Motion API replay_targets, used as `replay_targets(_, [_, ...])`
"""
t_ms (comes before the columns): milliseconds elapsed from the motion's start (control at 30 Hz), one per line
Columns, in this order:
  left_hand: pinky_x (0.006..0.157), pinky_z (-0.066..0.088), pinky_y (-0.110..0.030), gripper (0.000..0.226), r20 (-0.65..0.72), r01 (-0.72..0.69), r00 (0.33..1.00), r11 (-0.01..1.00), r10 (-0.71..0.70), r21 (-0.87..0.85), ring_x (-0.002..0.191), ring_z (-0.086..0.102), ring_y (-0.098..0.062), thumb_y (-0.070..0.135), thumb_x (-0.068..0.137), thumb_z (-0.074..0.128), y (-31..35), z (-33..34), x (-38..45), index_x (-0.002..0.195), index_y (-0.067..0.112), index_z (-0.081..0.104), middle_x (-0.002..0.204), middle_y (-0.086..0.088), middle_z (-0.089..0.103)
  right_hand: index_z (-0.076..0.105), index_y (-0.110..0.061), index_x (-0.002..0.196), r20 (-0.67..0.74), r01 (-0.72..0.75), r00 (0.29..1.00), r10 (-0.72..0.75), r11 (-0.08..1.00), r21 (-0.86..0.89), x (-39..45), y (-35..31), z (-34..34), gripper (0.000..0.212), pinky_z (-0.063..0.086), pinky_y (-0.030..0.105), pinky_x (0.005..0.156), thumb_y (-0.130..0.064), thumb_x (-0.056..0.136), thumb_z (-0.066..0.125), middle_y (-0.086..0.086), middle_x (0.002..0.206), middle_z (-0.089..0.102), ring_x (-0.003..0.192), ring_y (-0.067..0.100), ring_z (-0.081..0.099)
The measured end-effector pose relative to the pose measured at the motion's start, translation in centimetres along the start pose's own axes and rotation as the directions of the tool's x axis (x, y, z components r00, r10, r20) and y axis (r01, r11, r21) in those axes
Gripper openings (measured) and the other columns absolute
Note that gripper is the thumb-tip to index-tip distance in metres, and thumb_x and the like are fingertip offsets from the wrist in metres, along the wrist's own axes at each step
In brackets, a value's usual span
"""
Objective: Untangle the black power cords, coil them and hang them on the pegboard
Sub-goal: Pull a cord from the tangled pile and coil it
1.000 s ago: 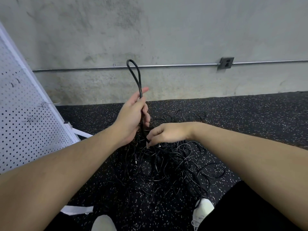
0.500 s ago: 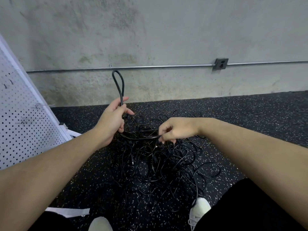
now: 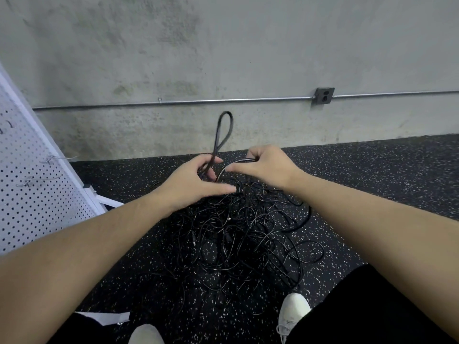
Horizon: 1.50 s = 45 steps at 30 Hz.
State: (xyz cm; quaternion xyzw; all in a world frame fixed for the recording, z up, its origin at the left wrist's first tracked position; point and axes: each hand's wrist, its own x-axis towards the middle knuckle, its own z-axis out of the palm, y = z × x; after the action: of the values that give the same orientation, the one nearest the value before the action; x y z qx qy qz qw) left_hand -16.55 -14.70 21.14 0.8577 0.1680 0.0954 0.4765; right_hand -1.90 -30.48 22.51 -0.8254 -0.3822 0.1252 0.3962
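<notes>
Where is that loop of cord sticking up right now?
In the head view, the cord loop stands up just left of center against the concrete wall, gripped at its base by the left hand, directly above the tangled pile.

Left hand (image 3: 193,181) covers the lower run of the cord loop (image 3: 223,131), so where it joins the cord tangle (image 3: 243,234) cannot be told. Right hand (image 3: 265,167) hides its fingertips behind a cord. Pegboard (image 3: 32,184), left of both hands, is cut by the frame edge; its hooks are too small to tell apart.
</notes>
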Motion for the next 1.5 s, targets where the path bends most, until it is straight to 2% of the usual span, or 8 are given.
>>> replay_targets(100, [0.068,0.045,-0.018,0.03,0.075,0.004,0.997,0.994,-0.012,0.107,0.072,0.06,-0.001,0.029,0.086,0.081,-0.6,1.0,0.1,0.11,0.037,0.064,0.088,0.015,0.068,0.055,-0.017,0.083,0.111,0.043,0.992,-0.056,0.992,0.122,-0.2,-0.5,-0.2,0.029,0.029,0.016,0.043,-0.038,0.092,0.073,-0.012,0.056,0.045,0.041,0.0,0.036])
replay_targets(233, [0.063,0.044,-0.025,0.003,0.011,0.021,1.0,0.998,-0.022,0.054,0.065,0.055,-0.005,0.039,0.095,0.069,-0.7,1.2,0.2,0.098,0.036,0.069,0.077,0.008,0.071,0.059,-0.016,0.088,0.119,0.032,0.992,-0.052,0.987,0.158,-0.5,-0.1,-0.8,0.024,0.04,0.018,0.048,-0.037,0.1,0.062,-0.003,0.058,0.05,0.042,0.006,0.045])
replay_targets(433, [0.07,0.049,-0.027,0.017,-0.025,0.032,0.999,0.997,-0.03,0.068,0.062,0.061,-0.004,0.038,0.104,0.054,-0.2,1.1,0.3,0.098,0.035,0.07,0.07,0.004,0.064,0.043,-0.021,0.06,-0.12,-0.047,0.992,0.021,0.977,-0.21,0.2,1.0,-1.6,0.064,0.035,0.027,0.054,-0.08,0.076,0.064,-0.006,0.049,0.04,0.044,0.012,0.036])
replay_targets(667, [0.047,0.046,-0.024,0.019,-0.036,0.13,0.991,0.987,-0.128,0.097,0.055,0.053,-0.012,0.041,0.106,0.049,-1.1,0.1,0.3,0.099,0.032,0.064,0.074,0.0,0.053,0.06,-0.009,0.092,0.087,0.109,0.991,-0.1,0.988,-0.108,0.0,1.3,-2.3,0.032,0.036,0.017,0.052,-0.04,0.101,0.059,-0.005,0.066,0.051,0.046,-0.002,0.039])
replay_targets(867, [0.039,0.032,-0.018,0.02,-0.072,0.027,0.997,0.984,-0.014,0.175,0.036,0.035,-0.002,0.04,0.106,0.051,-1.1,-0.4,0.1,0.098,0.029,0.066,0.066,0.001,0.055,0.048,-0.018,0.063,-0.152,-0.007,0.986,-0.071,0.887,-0.462,0.3,1.2,-2.9,0.064,0.037,0.024,0.049,-0.076,0.091,0.045,-0.007,0.05,0.045,0.044,0.011,0.041])
replay_targets(1033, [0.037,0.032,-0.023,0.024,-0.079,0.034,0.997,0.995,-0.026,0.095,0.035,0.032,-0.006,0.042,0.105,0.051,-0.7,-1.1,-0.2,0.096,0.028,0.068,0.047,0.011,0.04,0.058,-0.011,0.088,-0.033,0.02,0.999,-0.019,0.999,0.043,0.2,1.3,-2.9,0.04,0.032,0.02,0.047,-0.047,0.103,0.052,-0.004,0.064,0.044,0.044,0.002,0.034])
replay_targets(1300, [0.037,0.032,-0.02,0.022,0.091,-0.066,0.994,0.998,0.066,0.002,0.042,0.033,-0.009,0.039,0.106,0.05,1.1,0.5,-1.0,0.095,0.028,0.065,0.056,0.007,0.041,0.062,-0.021,0.109,-0.154,0.007,0.985,0.081,0.865,0.502,0.1,0.0,-2.1,0.017,0.062,0.039,0.056,-0.035,0.105,0.053,0.003,0.113,0.071,0.074,0.021,0.071])
replay_targets(1500, [0.037,0.034,-0.022,0.026,0.164,-0.041,0.985,0.999,0.045,-0.031,0.041,0.036,-0.009,0.037,0.109,0.043,1.4,1.3,-1.1,0.096,0.018,0.055,0.066,0.005,0.054,0.06,-0.014,0.1,-0.005,-0.127,0.979,0.204,0.63,0.766,0.5,-1.5,-1.1,0.023,0.062,0.031,0.076,-0.03,0.108,0.046,0.004,0.082,0.075,0.082,0.019,0.074])
